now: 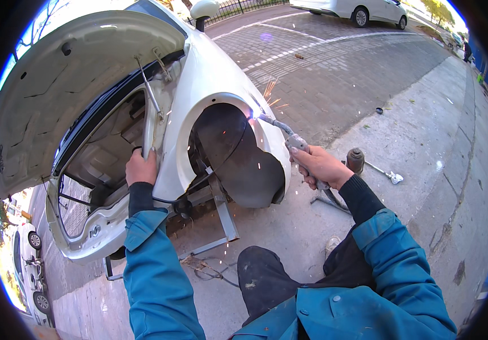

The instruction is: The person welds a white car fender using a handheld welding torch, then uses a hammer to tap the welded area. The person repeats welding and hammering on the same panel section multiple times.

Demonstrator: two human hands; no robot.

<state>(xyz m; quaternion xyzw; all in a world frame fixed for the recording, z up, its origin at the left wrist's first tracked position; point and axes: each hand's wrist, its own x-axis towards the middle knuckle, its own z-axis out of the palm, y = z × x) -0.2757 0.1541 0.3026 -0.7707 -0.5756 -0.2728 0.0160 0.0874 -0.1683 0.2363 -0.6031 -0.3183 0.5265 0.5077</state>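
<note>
A white car body (213, 62) stands before me, its lid (34, 96) raised on a strut (150, 90). My right hand (317, 164) is closed round the grey handle of a welding torch (296, 141). The torch's bent neck points left to the wheel arch (183, 136), where a bright arc glows at the rim and orange sparks fly up. A dark liner (232, 153) fills the arch. To the left, my left hand (142, 168) is closed over the edge of the body opening, beside the arch; part of its fingers is hidden.
A metal stand (224, 212) supports the body from below. Right of my right hand are a dark cylindrical jack (355, 160) and a metal rod (383, 170) on the concrete. A clamp with cable (204, 266) lies near my knee. White cars (346, 10) are parked beyond.
</note>
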